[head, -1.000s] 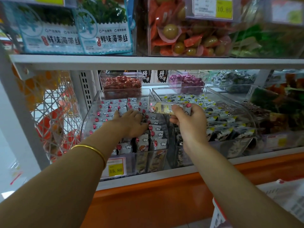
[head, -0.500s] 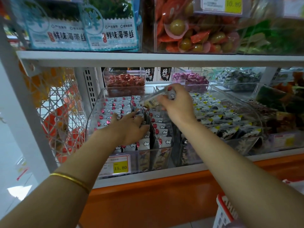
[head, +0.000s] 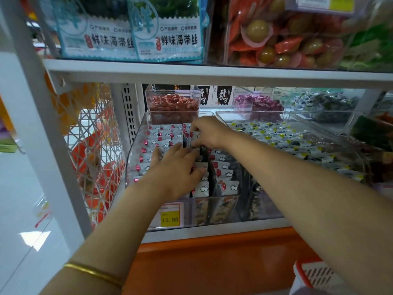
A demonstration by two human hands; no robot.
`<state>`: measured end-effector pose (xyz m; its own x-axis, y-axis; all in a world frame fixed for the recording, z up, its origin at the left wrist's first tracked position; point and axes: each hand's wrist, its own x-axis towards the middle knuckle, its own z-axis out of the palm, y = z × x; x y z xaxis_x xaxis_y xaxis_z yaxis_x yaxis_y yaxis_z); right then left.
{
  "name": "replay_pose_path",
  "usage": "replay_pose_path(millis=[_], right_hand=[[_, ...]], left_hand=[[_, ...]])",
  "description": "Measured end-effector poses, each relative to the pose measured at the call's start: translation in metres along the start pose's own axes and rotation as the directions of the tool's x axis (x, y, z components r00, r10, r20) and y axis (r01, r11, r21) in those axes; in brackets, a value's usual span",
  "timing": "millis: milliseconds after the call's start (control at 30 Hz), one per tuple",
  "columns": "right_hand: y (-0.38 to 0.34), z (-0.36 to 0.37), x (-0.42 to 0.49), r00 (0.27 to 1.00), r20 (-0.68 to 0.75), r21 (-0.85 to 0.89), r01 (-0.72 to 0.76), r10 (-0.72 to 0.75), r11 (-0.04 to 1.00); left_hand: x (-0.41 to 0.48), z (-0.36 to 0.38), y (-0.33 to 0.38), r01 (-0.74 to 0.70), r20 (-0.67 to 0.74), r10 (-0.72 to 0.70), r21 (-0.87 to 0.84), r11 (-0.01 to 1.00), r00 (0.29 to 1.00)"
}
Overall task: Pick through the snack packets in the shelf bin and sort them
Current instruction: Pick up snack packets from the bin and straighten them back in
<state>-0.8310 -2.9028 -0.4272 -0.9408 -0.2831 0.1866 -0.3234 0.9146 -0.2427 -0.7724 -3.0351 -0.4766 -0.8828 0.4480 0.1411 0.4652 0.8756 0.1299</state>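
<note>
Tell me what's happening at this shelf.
A person is working in the clear shelf bin of white, red-dotted snack packets. The left hand lies flat on the packets, fingers spread. The right hand reaches farther back, fingers curled down among the packets; whether it pinches one is unclear. A price tag reading 15.80 hangs on the bin's front.

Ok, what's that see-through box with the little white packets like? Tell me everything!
The clear plastic shelf bin sits on the lower shelf, in front of a smaller clear tub of red sweets. Its walls curve on the left. A dark divider splits it, and rows of small white packets with red dots and clouds fill it. A yellow price tag reading 15.80 is on its front. The left hand rests flat on the packets; the right hand reaches in further back, fingers curled among them.
</note>
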Motion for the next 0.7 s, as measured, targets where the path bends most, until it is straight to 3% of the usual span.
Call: replay_pose_path(millis=[200,267,467,700], right_hand=[[-0.003,0.010,0.008,0.974,0.225,-0.111,0.047,-0.021,0.993],[-0.001,0.008,0.011,0.983,0.182,-0.093,0.028,-0.011,0.995],[0.009,0.006,0.030,0.985,-0.127,0.065,-0.108,0.116,0.992],[0.005,0.029,0.045,0.989,-0.098,-0.168,-0.125,0.109,0.978]], left_hand=[[-0.010,-0.002,-0.001,0.013,0.015,-0.014,0.018,1.000,1.000],[-0.010,-0.003,-0.005,0.045,0.021,-0.045,0.004,0.999,0.999],[-0.010,-0.004,-0.010,0.090,0.066,-0.090,0.006,0.996,0.994],[-0.012,-0.010,-0.012,0.105,0.069,-0.102,-0.052,0.993,0.992]])
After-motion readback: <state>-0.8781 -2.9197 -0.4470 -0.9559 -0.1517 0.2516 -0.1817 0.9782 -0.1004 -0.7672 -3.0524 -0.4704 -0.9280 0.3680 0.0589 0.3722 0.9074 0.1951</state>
